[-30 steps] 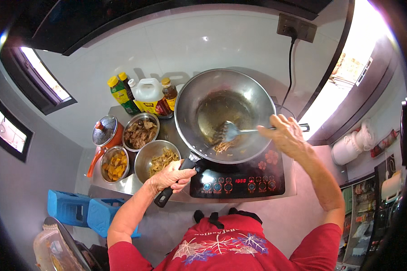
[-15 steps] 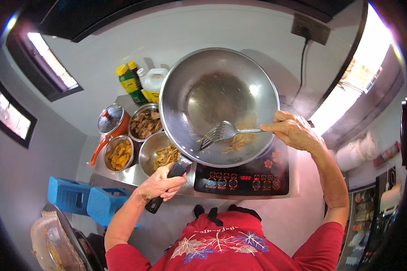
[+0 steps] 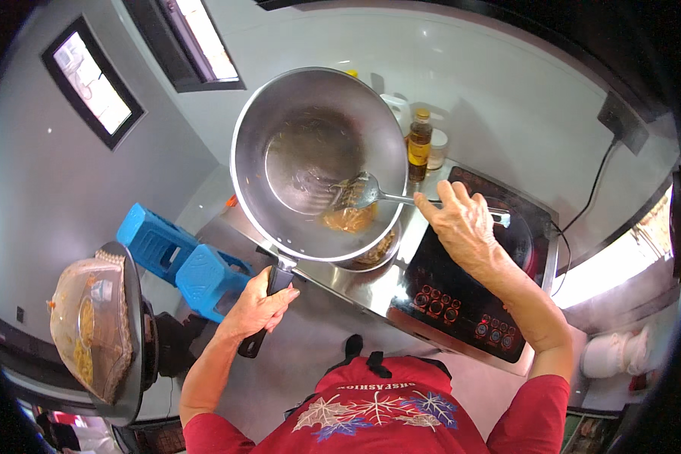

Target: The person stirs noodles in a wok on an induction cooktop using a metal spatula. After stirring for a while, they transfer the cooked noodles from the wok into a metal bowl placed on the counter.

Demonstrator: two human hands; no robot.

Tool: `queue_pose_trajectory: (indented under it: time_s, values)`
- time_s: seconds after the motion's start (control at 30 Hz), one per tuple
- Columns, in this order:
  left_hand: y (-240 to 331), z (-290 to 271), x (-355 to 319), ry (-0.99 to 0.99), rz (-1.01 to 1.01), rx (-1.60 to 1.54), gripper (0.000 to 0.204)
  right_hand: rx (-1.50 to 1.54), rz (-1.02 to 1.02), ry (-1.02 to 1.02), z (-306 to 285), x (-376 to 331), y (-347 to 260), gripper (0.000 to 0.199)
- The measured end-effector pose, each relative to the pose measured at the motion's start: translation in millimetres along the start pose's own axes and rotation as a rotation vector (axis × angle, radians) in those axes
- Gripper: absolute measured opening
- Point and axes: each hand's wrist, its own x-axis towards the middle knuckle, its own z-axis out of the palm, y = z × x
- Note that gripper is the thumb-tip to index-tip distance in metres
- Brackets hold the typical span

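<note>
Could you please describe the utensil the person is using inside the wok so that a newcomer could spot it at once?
Find the big steel wok tilted off the black induction cooktop. Inside it, over the noodles, is a metal spatula, held by the right hand: the only long, thin-handled tool there.

I see my left hand (image 3: 259, 304) closed around the black handle of a steel wok (image 3: 318, 163), which is lifted and tilted above a bowl (image 3: 371, 253) on the tabletop (image 3: 371, 284). My right hand (image 3: 461, 225) holds a metal spatula (image 3: 363, 193) against some noodles (image 3: 348, 217) in the wok. An induction cooker (image 3: 469, 291) is under my right forearm.
</note>
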Motion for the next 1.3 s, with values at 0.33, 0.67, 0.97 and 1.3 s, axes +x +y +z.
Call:
queue_pose_trajectory:
  time_s: [0.33, 0.67, 0.97, 1.3]
  values:
    - [-48, 3, 2, 0.245, 0.103, 0.288, 0.021, 0.112, 0.039, -0.198, 19, 8, -7, 0.030]
    - [-63, 13, 2, 0.357, 0.232, 0.703, 0.035, 0.069, 0.034, -0.128, 45, -27, -26, 0.024]
    - [-60, 14, 1, 0.371, 0.274, 0.808, 0.032, 0.123, 0.050, -0.105, 26, -22, -36, 0.038]
    - [-54, 6, -8, 0.397, 0.296, 0.791, 0.033, 0.047, 0.051, -0.082, 22, -42, -21, 0.029]
